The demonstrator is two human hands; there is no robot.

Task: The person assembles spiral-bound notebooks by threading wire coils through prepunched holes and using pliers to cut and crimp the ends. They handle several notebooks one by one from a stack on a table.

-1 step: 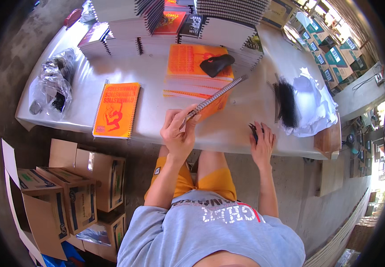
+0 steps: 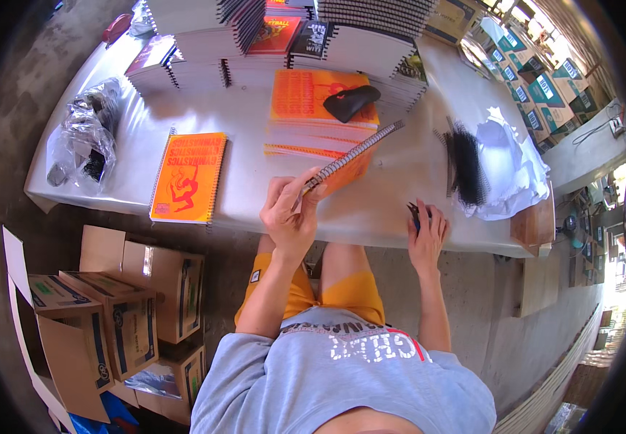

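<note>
My left hand (image 2: pixel 290 217) is closed on the near end of an orange spiral-bound notebook (image 2: pixel 358 153), held tilted and nearly edge-on above the table with its coil upward. Fingers of my right hand (image 2: pixel 430 239) curl around small dark pliers (image 2: pixel 415 216), resting by the table's front edge. Behind the held notebook stands a stack of orange notebooks (image 2: pixel 295 98), topped by a black, rounded object (image 2: pixel 352 104) whose kind I cannot make out. Another orange notebook (image 2: pixel 186 181) lies flat to the left. Right of the pliers is a bunch of black binding coils (image 2: pixel 467 166).
Tall stacks of spiral-bound books (image 2: pixel 371 54) line the back of the covered table (image 2: pixel 240 195). Crumpled white sheeting (image 2: pixel 508 173) lies at the right, a clear plastic bag (image 2: pixel 88 134) at the left. Cardboard boxes (image 2: pixel 128 325) stand below on the left; more boxes (image 2: pixel 544 90) are at far right.
</note>
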